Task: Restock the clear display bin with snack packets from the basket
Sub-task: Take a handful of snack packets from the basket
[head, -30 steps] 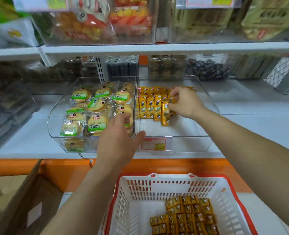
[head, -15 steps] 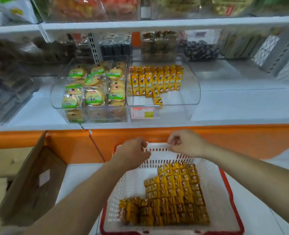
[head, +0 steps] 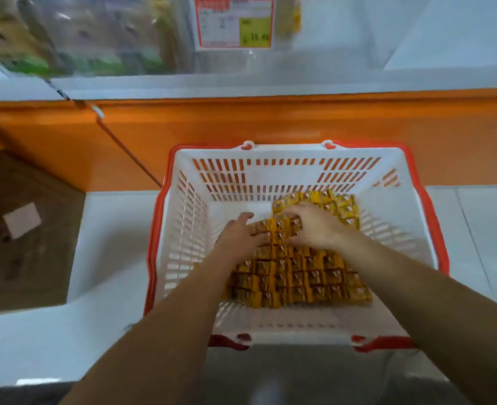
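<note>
A white basket with a red rim (head: 285, 173) stands on the floor below the shelf. Several yellow-orange snack packets (head: 300, 282) lie in rows on its bottom. My left hand (head: 241, 236) lies flat on the left part of the pile, fingers stretched toward the middle. My right hand (head: 311, 226) is beside it, fingers curled down over a bunch of packets at the far end of the pile. Only the lower front of the clear display bin (head: 282, 57) shows at the top edge, with a red-framed price label (head: 232, 21) on it.
An orange shelf base (head: 270, 121) runs across behind the basket. A brown cardboard box (head: 22, 229) stands open at the left. A second clear bin with green-labelled packs (head: 51, 39) sits at the top left. The basket stands on pale floor tiles (head: 475, 229).
My head has tipped down, so the shelf bins have slid up out of view. Both hands have dropped from the basket's far rim into the basket onto the packets.
</note>
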